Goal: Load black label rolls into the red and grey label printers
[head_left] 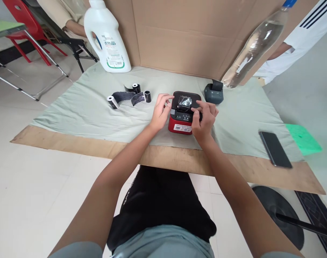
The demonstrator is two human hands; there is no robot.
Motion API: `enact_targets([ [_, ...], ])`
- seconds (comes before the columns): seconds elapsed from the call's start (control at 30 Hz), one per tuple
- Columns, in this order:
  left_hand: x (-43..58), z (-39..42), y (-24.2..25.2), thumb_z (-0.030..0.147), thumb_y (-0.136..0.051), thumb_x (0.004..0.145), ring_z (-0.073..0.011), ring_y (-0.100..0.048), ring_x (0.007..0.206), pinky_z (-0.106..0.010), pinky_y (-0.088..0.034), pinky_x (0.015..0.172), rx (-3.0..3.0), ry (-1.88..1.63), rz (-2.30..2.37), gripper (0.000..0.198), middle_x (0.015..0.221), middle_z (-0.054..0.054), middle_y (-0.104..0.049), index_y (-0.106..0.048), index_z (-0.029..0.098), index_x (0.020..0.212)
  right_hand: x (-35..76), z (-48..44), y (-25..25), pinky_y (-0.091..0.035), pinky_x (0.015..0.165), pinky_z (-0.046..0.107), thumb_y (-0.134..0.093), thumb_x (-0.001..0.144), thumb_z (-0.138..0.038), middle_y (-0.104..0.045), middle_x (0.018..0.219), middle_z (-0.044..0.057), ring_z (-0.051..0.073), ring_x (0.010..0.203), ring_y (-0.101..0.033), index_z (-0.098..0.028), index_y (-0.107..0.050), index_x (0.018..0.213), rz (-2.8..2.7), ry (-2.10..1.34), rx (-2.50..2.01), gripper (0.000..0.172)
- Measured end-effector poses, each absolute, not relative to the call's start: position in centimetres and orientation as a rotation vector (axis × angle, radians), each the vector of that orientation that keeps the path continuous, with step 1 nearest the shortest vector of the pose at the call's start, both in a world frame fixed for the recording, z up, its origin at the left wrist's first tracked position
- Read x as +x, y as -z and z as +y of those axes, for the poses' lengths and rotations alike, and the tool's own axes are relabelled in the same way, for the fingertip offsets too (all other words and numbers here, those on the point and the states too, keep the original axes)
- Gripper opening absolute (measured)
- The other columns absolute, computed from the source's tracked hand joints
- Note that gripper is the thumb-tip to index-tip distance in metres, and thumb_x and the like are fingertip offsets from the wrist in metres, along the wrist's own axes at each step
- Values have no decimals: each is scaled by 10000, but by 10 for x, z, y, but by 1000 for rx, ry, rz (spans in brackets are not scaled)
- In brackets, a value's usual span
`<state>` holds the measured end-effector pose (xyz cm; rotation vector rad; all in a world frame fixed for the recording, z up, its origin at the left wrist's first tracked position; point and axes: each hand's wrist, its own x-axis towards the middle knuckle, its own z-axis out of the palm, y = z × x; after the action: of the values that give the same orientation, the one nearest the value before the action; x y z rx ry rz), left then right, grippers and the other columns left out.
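A small printer (pixel 180 126) with a red body and a black lid stands near the table's front edge. A short, shiny black paper strip (pixel 184 102) lies across its top. From the left, my left hand (pixel 161 110) reaches to the lid's corner, its fingers bent and apart, the index fingertip against the edge. On the other side, my right hand (pixel 205 118) has thumb and index finger closed at the strip's right front edge. Left of the printer lie black paper rolls (pixel 113 102), partly unwound. Behind my right hand sits a dark grey mini printer (pixel 214 94) with black paper sticking up.
A white detergent jug (pixel 109 43) stands at the back left, before a cardboard panel (pixel 179 39). A clear bottle (pixel 256 46) leans at the back right. A phone (pixel 275 149) lies by the right front edge. Two people are partly visible behind the panel.
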<state>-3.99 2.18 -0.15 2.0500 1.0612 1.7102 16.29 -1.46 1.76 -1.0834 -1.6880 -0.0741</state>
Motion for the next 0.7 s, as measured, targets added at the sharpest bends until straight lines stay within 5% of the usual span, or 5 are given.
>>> enact_targets([
  [0.7,-41,21,1,643,-363,1058,-231,-633,1009,-401,-517,912,2036,-1685,1024,466,1155,-67,-630,-639,304,1221,163,-17,-15,-389,1049,577,-447,965,-273,-741,938,69,311,1106,-625,-253,-605,1239,-1648,79,-1032,317],
])
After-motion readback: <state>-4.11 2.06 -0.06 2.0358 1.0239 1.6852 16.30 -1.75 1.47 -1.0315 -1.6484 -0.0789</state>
